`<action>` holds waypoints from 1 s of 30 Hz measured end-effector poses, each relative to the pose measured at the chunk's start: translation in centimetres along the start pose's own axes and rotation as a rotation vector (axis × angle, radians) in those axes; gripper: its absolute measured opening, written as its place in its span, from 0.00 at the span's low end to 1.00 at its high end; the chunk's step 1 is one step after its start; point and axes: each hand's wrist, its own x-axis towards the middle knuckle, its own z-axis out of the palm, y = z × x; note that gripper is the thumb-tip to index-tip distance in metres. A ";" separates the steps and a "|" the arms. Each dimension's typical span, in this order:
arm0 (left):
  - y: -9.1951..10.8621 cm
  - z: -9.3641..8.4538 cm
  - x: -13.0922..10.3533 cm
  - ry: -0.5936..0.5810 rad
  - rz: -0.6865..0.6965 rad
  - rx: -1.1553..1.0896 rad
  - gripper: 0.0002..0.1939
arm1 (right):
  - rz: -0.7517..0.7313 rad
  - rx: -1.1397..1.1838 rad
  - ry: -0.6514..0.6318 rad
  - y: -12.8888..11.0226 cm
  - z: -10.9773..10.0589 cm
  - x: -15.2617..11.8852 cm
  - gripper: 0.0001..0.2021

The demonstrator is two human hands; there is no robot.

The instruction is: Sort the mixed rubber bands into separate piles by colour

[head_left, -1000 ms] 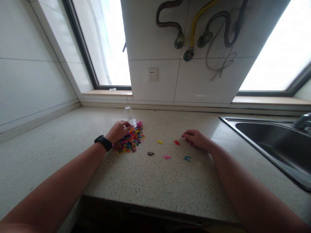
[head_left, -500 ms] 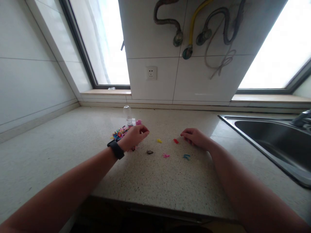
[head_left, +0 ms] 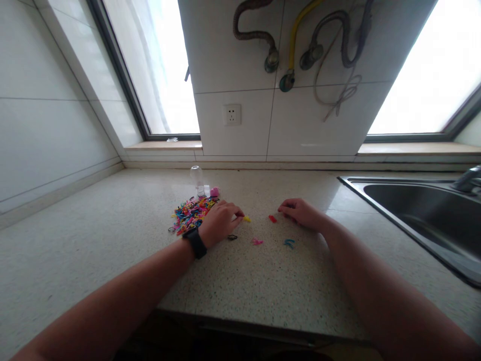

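My left hand (head_left: 222, 220), with a dark watch (head_left: 195, 242) on its wrist, is pinched at the left edge of a small cluster of yellow rubber bands (head_left: 247, 219). Whatever lies between its fingertips is too small to make out. My right hand (head_left: 299, 212) rests on the counter, fingers curled together, just right of the red rubber bands (head_left: 272, 219); its inner side is hidden. Nearer to me lie black bands (head_left: 232, 237), pink bands (head_left: 257, 241) and blue bands (head_left: 289, 243). A large mixed pile of coloured rubber bands (head_left: 188, 213) spreads left of my left hand, which covers part of it.
Behind the pile stands a clear plastic bottle (head_left: 196, 181), with a pink object (head_left: 214, 192) beside it. A steel sink (head_left: 413, 210) with a tap (head_left: 468, 179) is set into the speckled counter (head_left: 263, 286) at the right. Hoses and a socket (head_left: 232, 115) are on the back wall.
My left hand has moved right and slightly towards me, from beside the pile to the yellow bands, uncovering more of the pile. My right hand has hardly moved.
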 end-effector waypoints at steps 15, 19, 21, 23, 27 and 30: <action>0.2 -0.3 -0.2 -0.042 0.037 0.040 0.10 | 0.006 0.025 0.004 -0.2 0.1 0.0 0.14; 0.3 -0.4 -0.2 -0.079 0.079 0.031 0.09 | -0.010 0.012 0.001 -0.2 0.1 0.0 0.14; 0.3 -0.4 -0.2 -0.090 0.095 0.023 0.09 | -0.012 0.010 0.001 -0.1 0.1 0.0 0.15; 0.2 -0.4 -0.2 -0.096 0.103 0.016 0.10 | -0.014 0.010 0.004 0.0 0.1 0.0 0.15; 0.1 -0.3 -0.3 -0.085 0.099 0.012 0.12 | -0.014 0.003 0.004 0.1 0.1 0.0 0.16; -0.1 -0.3 -0.3 -0.058 0.083 0.016 0.12 | 0.003 -0.004 0.007 0.1 0.1 0.1 0.16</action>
